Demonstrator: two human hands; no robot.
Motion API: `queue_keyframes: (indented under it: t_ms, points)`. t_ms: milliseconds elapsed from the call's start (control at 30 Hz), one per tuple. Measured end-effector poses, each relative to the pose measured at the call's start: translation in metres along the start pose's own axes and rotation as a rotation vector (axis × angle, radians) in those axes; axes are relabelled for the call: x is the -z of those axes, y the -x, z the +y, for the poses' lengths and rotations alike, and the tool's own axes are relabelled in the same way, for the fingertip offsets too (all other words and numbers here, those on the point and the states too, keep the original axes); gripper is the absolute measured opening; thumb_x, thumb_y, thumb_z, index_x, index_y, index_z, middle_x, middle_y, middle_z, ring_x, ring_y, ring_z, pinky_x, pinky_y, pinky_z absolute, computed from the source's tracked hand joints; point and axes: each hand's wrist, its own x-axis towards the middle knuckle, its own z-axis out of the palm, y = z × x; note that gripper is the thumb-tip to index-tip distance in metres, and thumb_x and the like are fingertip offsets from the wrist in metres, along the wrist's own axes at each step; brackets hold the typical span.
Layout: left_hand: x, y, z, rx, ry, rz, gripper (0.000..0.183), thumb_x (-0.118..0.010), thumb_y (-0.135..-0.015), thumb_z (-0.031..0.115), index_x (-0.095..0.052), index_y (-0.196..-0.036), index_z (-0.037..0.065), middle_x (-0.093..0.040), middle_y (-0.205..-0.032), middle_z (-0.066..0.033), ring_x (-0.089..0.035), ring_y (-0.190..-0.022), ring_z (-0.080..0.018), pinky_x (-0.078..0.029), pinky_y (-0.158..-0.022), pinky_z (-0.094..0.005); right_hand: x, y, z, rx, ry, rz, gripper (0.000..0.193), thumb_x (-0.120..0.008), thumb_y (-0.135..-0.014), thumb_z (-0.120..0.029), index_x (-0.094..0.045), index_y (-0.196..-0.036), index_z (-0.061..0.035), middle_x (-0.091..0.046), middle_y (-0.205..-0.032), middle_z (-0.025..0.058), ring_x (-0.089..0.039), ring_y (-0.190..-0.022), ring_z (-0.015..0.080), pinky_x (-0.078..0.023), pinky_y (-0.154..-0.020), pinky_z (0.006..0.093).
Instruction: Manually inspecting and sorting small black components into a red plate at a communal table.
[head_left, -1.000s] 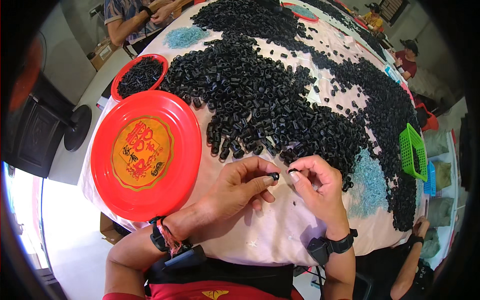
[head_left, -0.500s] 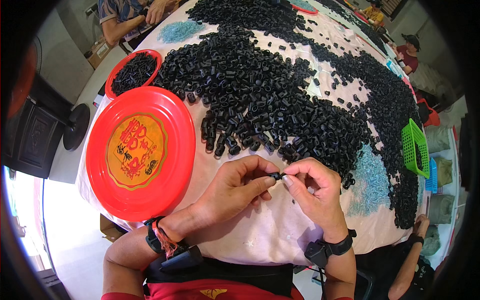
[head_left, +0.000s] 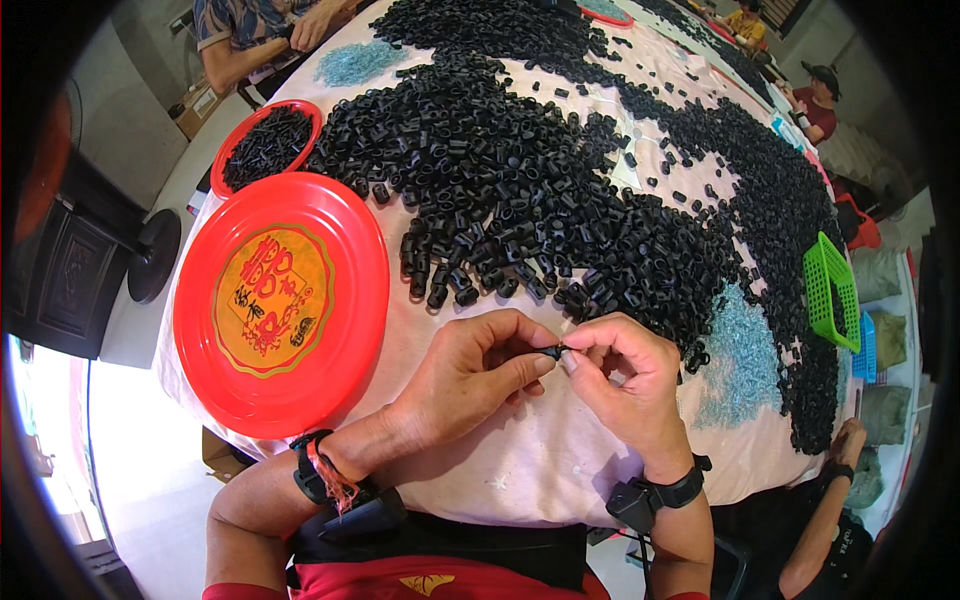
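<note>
Near edge: two bare forearms wearing black wristbands (head_left: 312, 470) reach over a pink tablecloth (head_left: 520, 480); at right a co-worker's forearm (head_left: 820, 535) rests beside the table. Centre: left hand (head_left: 480, 365) and right hand (head_left: 630, 380) meet at the fingertips around a small black piece (head_left: 552, 352) – the left thumb and forefinger clamped on its body, the right thumb and forefinger pinched on its right end; whether that end is a separate part is too small to tell. The piece is above the cloth, just short of a broad heap of black caps (head_left: 520, 200). Left: a large red plate (head_left: 350, 260) and, beyond it, a red bowl (head_left: 218, 165) of black sticks (head_left: 268, 147). Right: pale blue bits (head_left: 740, 365) and a green basket (head_left: 815, 285). Far: another pale blue heap (head_left: 357, 63) – a co-worker's patterned sleeve (head_left: 228, 25) lies to its left
</note>
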Motion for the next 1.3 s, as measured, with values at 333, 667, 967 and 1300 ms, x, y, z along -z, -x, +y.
queue_keyframes:
  t_ms: [333,667,967,1300]
  points:
    - [-0.001,0.004,0.001,-0.082,-0.227,0.028,0.014,-0.068,-0.101,0.008,-0.068,-0.108,-0.004,-0.07,-0.085,-0.0031,-0.065,-0.076,-0.0056,-0.054,-0.066,-0.0241,-0.001,0.001,-0.003,0.068,0.056,-0.034,0.015,-0.073,-0.082,0.006,-0.071,-0.095,-0.0005,-0.07,-0.089,0.0056,-0.061,-0.066,0.0079,-0.05,-0.059,0.0231]
    - [-0.011,0.001,0.0,-0.011,-0.164,0.112,0.014,-0.066,-0.102,0.008,-0.067,-0.11,-0.004,-0.069,-0.082,-0.0041,-0.063,-0.07,-0.0063,-0.052,-0.06,-0.0237,-0.003,-0.004,-0.006,0.067,0.136,-0.025,0.015,-0.071,-0.084,0.007,-0.071,-0.098,0.0015,-0.07,-0.092,0.0097,-0.067,-0.07,0.0125,-0.053,-0.06,0.0252]
    - [-0.013,-0.008,-0.002,0.087,0.103,0.149,0.019,-0.067,-0.102,0.013,-0.067,-0.11,-0.004,-0.07,-0.087,-0.0057,-0.065,-0.072,-0.0083,-0.053,-0.062,-0.0232,-0.005,-0.007,-0.013,0.309,0.35,-0.023,0.043,-0.08,-0.074,0.003,-0.074,-0.116,0.0,-0.072,-0.107,0.0158,-0.072,-0.096,0.0292,-0.059,-0.081,0.0357]
    - [-0.005,-0.012,-0.003,0.119,0.254,-0.066,0.021,-0.065,-0.105,0.02,-0.067,-0.112,0.001,-0.069,-0.101,-0.0031,-0.065,-0.091,-0.0085,-0.054,-0.084,-0.0256,-0.008,-0.004,-0.015,0.034,0.256,-0.007,0.059,-0.083,-0.066,0.003,-0.073,-0.123,-0.0025,-0.07,-0.115,0.0139,-0.07,-0.1,0.0273,-0.056,-0.085,0.0342]
